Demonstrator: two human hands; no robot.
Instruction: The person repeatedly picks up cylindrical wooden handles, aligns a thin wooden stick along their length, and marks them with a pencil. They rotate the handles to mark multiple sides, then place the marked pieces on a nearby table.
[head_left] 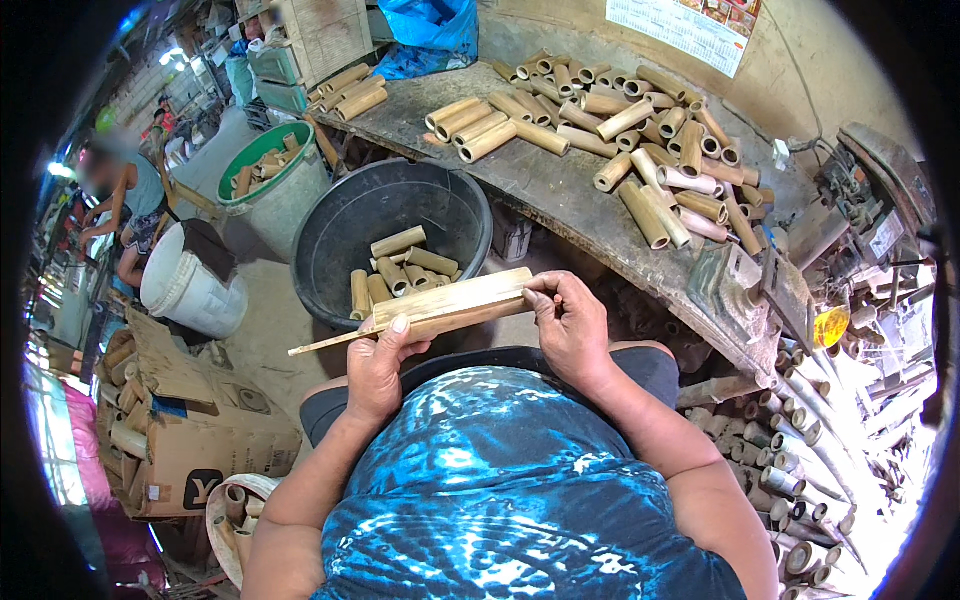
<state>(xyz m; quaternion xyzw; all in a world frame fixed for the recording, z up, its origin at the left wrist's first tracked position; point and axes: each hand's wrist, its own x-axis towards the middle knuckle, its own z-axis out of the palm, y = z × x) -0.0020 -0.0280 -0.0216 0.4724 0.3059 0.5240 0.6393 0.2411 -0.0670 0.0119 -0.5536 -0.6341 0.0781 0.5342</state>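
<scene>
In front of my belly, both hands hold a length of bamboo (455,298) crosswise, with a pale, flat-looking face upward. Its left end is gripped by my left hand (378,372), the thumb lying on top. A thin bamboo stick (322,345) juts out leftward past that hand; whether it is separate from the length cannot be told. At the right end, my right hand (572,325) pinches the bamboo between thumb and fingers. Just beyond sits a large black tub (325,215) with several short bamboo tubes (398,241) in it.
A workbench (400,115) behind the tub bears a heap of bamboo tubes (625,120). At left stand a green-rimmed bin (310,185), a white bucket (165,285) and a cardboard box (225,440). Stacked bamboo (790,480) lies at right. Another person (125,190) sits far left.
</scene>
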